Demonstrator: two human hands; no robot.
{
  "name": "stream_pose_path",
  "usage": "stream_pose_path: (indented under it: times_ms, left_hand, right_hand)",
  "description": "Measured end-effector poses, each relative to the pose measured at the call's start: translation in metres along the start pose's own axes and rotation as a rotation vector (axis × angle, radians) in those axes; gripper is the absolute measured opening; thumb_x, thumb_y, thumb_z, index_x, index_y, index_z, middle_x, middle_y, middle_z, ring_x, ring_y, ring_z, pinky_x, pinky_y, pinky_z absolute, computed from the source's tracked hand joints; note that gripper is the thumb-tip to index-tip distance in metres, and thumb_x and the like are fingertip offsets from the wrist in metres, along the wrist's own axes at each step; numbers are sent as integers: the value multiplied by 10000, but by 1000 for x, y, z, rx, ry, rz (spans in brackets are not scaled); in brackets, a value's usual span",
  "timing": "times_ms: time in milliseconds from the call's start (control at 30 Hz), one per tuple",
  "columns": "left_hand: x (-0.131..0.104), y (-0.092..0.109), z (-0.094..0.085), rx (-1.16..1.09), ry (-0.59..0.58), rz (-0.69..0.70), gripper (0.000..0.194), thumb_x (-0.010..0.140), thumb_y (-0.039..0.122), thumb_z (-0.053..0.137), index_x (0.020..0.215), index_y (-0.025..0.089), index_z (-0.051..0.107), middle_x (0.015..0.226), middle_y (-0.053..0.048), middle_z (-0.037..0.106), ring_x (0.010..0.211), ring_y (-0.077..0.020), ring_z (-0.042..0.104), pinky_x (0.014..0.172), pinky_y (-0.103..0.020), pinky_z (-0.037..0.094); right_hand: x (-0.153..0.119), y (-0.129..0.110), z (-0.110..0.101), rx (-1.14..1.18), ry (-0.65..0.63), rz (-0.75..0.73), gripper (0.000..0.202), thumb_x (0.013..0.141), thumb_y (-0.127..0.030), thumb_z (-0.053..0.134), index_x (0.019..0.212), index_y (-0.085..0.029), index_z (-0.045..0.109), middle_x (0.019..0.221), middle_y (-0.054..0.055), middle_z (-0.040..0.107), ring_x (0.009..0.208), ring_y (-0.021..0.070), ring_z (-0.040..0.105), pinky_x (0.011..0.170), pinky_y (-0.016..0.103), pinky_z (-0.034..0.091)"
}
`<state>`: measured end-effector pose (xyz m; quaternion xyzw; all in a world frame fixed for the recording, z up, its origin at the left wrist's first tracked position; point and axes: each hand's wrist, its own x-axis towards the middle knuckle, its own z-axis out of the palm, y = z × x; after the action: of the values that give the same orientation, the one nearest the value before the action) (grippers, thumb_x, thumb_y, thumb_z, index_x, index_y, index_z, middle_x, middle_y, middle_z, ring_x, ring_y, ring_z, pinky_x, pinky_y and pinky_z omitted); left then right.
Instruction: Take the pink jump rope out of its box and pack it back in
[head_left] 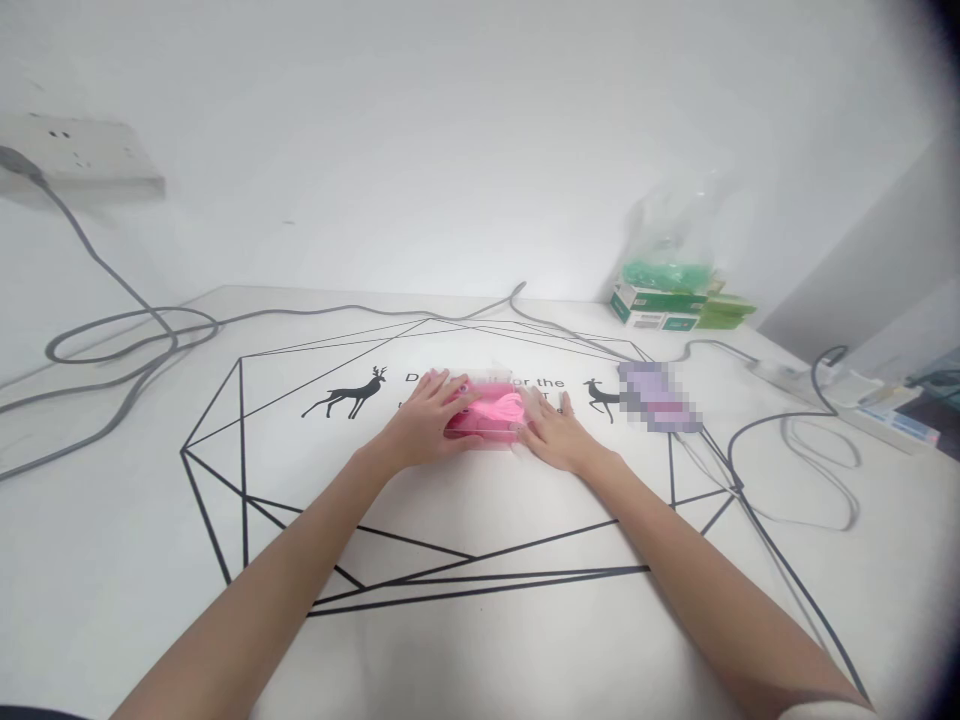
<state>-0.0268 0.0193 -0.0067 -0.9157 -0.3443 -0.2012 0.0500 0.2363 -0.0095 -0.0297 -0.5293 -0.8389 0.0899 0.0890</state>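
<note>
A flat clear plastic packet [491,440] lies on the white table mat, with a bright pink bundle [496,408] inside; its exact kind cannot be made out. My left hand [431,418] rests over the packet's left end, fingers spread and laid across the top, the thumb along the near edge. At the right end, my right hand [553,428] lies palm down with its fingers apart, the fingertips touching the clear plastic. Both hands cover part of the packet and some of the printed lettering beneath it.
A phone-like purple object [660,397], partly blurred out, lies right of my hands. Grey cables [337,310] run along the back and right. Green-and-white boxes [660,305] with a clear plastic bag [675,225] stand at the back right. A wall socket [75,155] is at left.
</note>
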Motion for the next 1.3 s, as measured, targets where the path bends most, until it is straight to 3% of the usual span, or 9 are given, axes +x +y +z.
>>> stream_pose_path:
  times_ms: [233, 400, 533, 700, 833, 967, 1233, 1300]
  left_hand:
    - [1, -1, 2, 14, -18, -11, 712, 845, 700, 496, 1386, 239, 503, 1471, -122, 450, 1395, -369, 337, 1162, -589, 210]
    - [1, -2, 1, 29, -33, -10, 732, 846, 711, 482, 1390, 222, 504, 1467, -134, 454, 1393, -365, 343, 1164, -580, 212]
    - [1, -2, 0, 8, -38, -15, 716, 845, 703, 495, 1389, 237, 505, 1479, -121, 443, 1397, -365, 338, 1164, -580, 215]
    - [1, -3, -3, -35, -58, -8, 710, 854, 682, 508, 1403, 234, 488, 1506, -117, 407, 1415, -358, 309, 1174, -573, 191]
    - [1, -3, -4, -49, -76, -11, 708, 858, 681, 500, 1412, 241, 477, 1515, -110, 394, 1422, -359, 295, 1177, -570, 184]
    - [1, -2, -4, -35, -79, -16, 708, 861, 682, 492, 1405, 230, 485, 1515, -115, 392, 1425, -362, 286, 1179, -564, 179]
    - [2, -4, -2, -32, -86, -23, 711, 859, 685, 490, 1406, 231, 485, 1521, -110, 385, 1428, -358, 282, 1181, -564, 169]
    - [2, -4, -2, -30, -85, -23, 713, 858, 686, 491, 1407, 230, 485, 1521, -109, 384, 1427, -356, 285, 1181, -562, 170]
  right_hand:
    - [9, -13, 5, -24, -3, 53, 710, 979, -577, 137, 1562, -191, 13, 1599, 137, 186, 1486, 340, 70, 1054, 761, -77]
    - [10, -20, 3, 12, -14, 54, 735, 970, -604, 97, 1561, -179, -14, 1609, 141, 126, 1491, 319, 47, 1076, 732, -73]
    - [6, -10, -1, 25, -34, 18, 716, 981, -583, 119, 1560, -186, -23, 1606, 158, 122, 1492, 293, 63, 1105, 696, -50]
    - [0, 9, -5, 13, -32, -93, 710, 962, -643, 195, 1557, -264, 117, 1608, 98, 163, 1488, 319, 69, 1102, 704, -61]
    - [-2, 11, -6, -34, -17, -142, 652, 981, -610, 179, 1485, -232, 350, 1561, 119, 313, 1485, 336, 86, 1051, 735, -147]
    - [-1, 7, -5, -62, -13, -170, 590, 1016, -521, 148, 1366, -213, 510, 1541, 116, 358, 1487, 313, 100, 1048, 721, -176]
    - [3, 4, -1, -45, -49, -145, 584, 1016, -511, 139, 1408, -241, 478, 1537, 95, 370, 1486, 311, 113, 1070, 723, -129]
    - [3, 3, -1, -33, -28, -114, 592, 1009, -523, 157, 1470, -232, 388, 1562, 106, 315, 1485, 299, 132, 1094, 701, -104]
